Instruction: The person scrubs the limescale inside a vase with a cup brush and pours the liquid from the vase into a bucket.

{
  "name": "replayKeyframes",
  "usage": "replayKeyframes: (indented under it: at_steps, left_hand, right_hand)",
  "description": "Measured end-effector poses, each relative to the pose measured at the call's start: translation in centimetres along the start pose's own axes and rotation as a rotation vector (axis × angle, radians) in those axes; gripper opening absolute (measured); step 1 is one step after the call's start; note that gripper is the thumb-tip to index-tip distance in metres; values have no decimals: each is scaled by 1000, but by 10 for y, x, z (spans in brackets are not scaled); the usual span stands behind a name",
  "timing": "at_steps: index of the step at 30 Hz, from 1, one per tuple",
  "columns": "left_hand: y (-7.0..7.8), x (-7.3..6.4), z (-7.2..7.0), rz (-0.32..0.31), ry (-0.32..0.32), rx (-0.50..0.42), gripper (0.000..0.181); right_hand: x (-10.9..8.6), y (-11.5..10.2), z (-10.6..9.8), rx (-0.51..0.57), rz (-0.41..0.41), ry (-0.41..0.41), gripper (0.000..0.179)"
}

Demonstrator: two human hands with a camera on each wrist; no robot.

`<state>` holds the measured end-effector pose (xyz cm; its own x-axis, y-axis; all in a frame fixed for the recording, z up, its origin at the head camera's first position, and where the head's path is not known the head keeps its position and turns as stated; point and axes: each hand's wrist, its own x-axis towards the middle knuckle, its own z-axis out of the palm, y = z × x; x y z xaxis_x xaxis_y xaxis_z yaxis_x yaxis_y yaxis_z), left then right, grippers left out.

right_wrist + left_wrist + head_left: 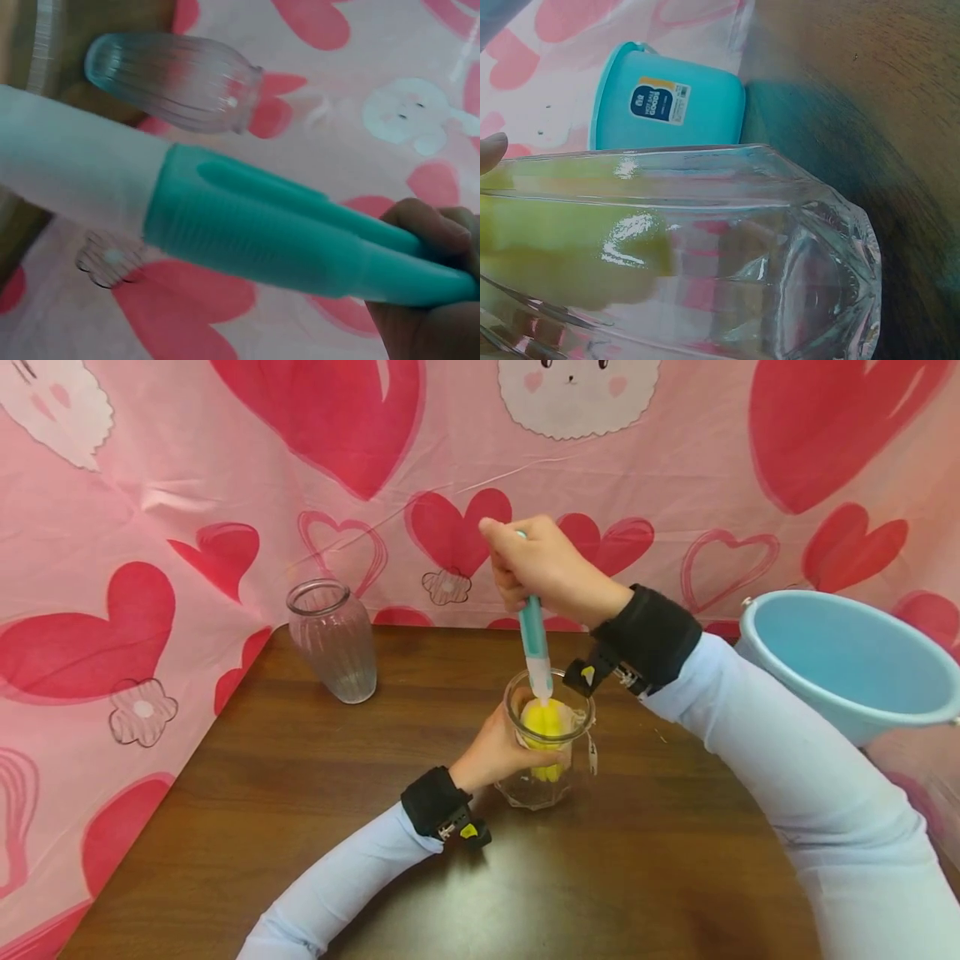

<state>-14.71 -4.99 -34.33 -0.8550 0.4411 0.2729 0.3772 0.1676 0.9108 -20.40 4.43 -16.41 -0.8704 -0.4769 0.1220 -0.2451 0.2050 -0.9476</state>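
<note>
My right hand (540, 560) grips the teal handle (533, 628) of a sponge bottle brush, held almost upright. The brush's white neck leads down through the mouth of a clear glass vase (525, 795), and its yellow sponge head (545, 720) is inside. In the right wrist view the teal handle (255, 221) runs into my curled fingers. My left hand (498, 752) holds the vase round its upper side; the vase stands on or just over the table. Up close in the left wrist view, the vase (727, 255) shows faceted walls and a thick base.
A second, ribbed glass vase (337, 647) stands at the back left of the brown wooden table (300, 827). On the right is a light blue bucket (847, 647), with a label on its side in the left wrist view. Pink heart-patterned cloth (450, 460) hangs behind.
</note>
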Motion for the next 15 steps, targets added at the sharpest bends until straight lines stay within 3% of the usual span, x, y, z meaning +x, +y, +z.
replayKeyframes:
  at_steps: [3,10,15]
  left_hand:
    - [11,-2,-2,-2,-3,-10,84]
    - [12,-3,-2,-17,5,-2,88]
    - [-13,4,3,0,9,4,93]
  right_hand:
    - [-3,10,2,-13,23,4,49]
    - [-11,30,8,-32,4,24,48]
    - [-14,41,11,-46,9,17,48]
